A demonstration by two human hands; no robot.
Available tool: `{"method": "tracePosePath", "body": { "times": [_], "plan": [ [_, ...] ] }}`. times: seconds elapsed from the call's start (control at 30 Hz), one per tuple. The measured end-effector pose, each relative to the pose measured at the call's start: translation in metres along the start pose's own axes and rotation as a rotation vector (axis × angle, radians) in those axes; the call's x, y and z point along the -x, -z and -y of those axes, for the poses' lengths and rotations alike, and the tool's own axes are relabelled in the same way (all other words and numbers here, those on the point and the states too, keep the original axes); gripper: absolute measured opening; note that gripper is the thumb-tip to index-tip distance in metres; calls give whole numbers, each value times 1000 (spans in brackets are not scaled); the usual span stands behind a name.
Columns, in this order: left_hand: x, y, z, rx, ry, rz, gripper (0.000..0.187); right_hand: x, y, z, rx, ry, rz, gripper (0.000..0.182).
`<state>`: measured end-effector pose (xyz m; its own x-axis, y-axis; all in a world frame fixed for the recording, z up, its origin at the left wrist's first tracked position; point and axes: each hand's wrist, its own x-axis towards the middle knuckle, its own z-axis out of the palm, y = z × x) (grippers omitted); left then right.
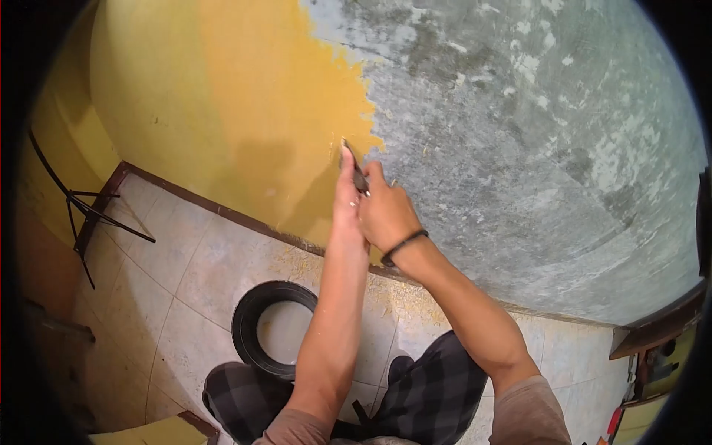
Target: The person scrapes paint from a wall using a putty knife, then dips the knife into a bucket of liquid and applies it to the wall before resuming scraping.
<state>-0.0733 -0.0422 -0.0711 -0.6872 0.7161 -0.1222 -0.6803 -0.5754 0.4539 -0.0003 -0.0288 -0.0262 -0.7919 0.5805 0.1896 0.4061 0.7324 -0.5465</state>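
Observation:
My right hand (386, 211), with a dark band on its wrist, is closed around a narrow dark scraper (359, 176). Seen edge-on, my left hand (346, 185) presses against the same scraper, its fingers stretched up along the tool and partly hidden. The scraper's tip points up at the yellow paint (282, 89) on the wall, close to its ragged edge. To the right of that edge lies bare grey wall (504, 163) with whitish patches. Small pale flecks cling to my hands.
A black bucket (243, 326) holding whitish liquid stands on the tiled floor by my left knee. Yellow paint flakes (404, 300) lie along the dark red baseboard (200, 199). A thin black metal stand (111, 215) is at the far left.

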Motion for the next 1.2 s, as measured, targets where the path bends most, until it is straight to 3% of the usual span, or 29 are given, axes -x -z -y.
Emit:
{"method": "tracePosePath", "body": {
  "times": [0.07,0.17,0.2,0.27,0.3,0.53,0.63,0.67,0.77,0.93,1.03,1.13,1.17,1.2],
  "plan": [
    [8,-4,9,2,190,-82,47,14,7,-11,40,-19,-5,35],
    [16,-12,43,76,337,-40,51,35,29,-22,48,-50,-44,34],
    [17,-14,40,93,334,-49,51,36,32,-21,40,-75,-78,34],
    [13,-23,31,78,145,-118,54,22,22,-16,53,-67,-83,31],
    [7,-8,20,60,270,69,57,16,16,-14,71,-46,-79,31],
    [8,-13,37,77,259,-7,55,28,30,-24,38,-20,-64,30],
    [0,-12,36,104,189,-41,52,12,16,-23,-4,-40,-83,30],
    [-3,-7,25,70,60,27,53,5,8,-24,-35,-59,-96,30],
    [-3,-5,-1,135,123,160,54,-5,5,-4,22,25,-63,32],
    [8,-9,32,13,228,-43,55,29,23,-14,79,-12,-46,32],
    [0,-6,37,35,259,-57,57,27,21,-17,52,-26,-125,31],
    [9,-10,13,116,290,-32,57,13,14,-5,117,-81,-41,30],
    [1,-7,24,107,125,55,54,16,15,-10,87,-50,-80,30],
    [7,-7,28,106,137,46,54,20,16,-15,86,-63,-74,30]
  ]
}}
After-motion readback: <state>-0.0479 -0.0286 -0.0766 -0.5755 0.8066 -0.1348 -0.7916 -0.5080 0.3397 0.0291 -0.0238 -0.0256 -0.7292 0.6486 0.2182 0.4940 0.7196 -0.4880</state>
